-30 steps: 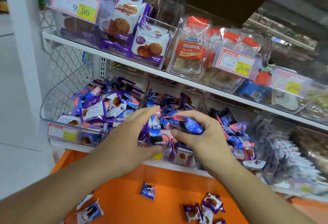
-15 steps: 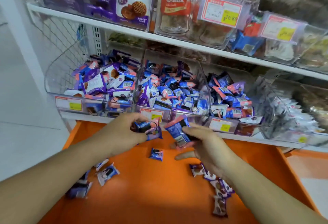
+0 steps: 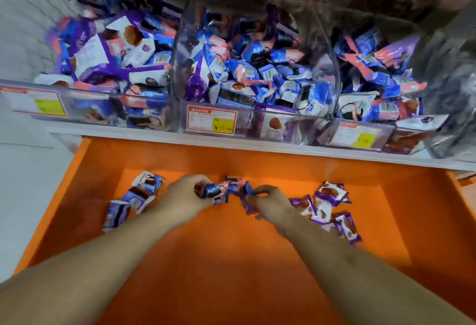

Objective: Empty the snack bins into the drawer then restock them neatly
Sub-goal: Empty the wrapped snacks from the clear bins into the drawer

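Note:
Three clear plastic snack bins stand side by side on a white shelf: the left bin [image 3: 85, 116], the middle bin [image 3: 177, 49] and the right bin [image 3: 332, 124], all heaped with blue, pink and purple snack packets. Below them lies the open orange drawer [image 3: 231, 268]. My left hand [image 3: 185, 196] is down in the drawer, shut on blue snack packets [image 3: 215, 191]. My right hand [image 3: 270, 202] is beside it, fingers closed on a blue packet [image 3: 246, 193]. Loose packets lie left [image 3: 131, 201] and purple ones right [image 3: 329, 209] of my hands.
Price labels [image 3: 211, 122] are stuck on the bin fronts. A further bin of dark, silvery packets [image 3: 448, 108] stands at the far right. A wire mesh panel [image 3: 31, 15] closes the shelf on the left, with white floor [image 3: 23, 183] beside the drawer.
Both hands came out of the middle bin with packets and dropped down into the drawer. The view tilted downward, so the upper shelf has left the frame.

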{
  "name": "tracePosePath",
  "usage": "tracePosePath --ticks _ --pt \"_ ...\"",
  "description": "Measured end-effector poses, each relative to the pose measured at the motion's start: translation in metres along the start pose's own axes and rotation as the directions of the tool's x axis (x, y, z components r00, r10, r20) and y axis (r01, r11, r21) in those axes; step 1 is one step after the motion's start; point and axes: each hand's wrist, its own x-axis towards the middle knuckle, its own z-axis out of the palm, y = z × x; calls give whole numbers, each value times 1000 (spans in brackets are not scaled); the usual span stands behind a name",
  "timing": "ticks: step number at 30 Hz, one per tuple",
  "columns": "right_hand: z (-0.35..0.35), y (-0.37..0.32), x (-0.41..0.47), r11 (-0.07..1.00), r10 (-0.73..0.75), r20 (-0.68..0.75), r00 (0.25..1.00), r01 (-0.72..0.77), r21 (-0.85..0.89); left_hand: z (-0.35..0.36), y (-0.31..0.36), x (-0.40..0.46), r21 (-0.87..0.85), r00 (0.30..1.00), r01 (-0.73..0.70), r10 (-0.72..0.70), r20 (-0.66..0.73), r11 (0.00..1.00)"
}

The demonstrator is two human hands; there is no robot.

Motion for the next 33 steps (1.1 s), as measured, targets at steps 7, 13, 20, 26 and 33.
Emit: tracePosePath --ticks 7,13,20,26,33 --pt "-9 18 26 988 -86 45 995 91 -127 38 -11 34 -135 997 49 -41 62 990" --pt "-22 -41 -23 904 -350 120 929 369 -217 -14 36 -16 58 986 -146 140 95 988" --pt "-56 -129 -134 669 -622 272 734 679 -302 -105 121 -98 138 905 -415 423 -33 899" --pt "-80 -201 -149 534 -797 79 598 760 -369 -170 141 -103 366 768 -454 565 -301 812" --pt "-47 -278 -77 497 -640 221 736 616 -610 -182 108 -66 435 832 -362 496 -249 825"
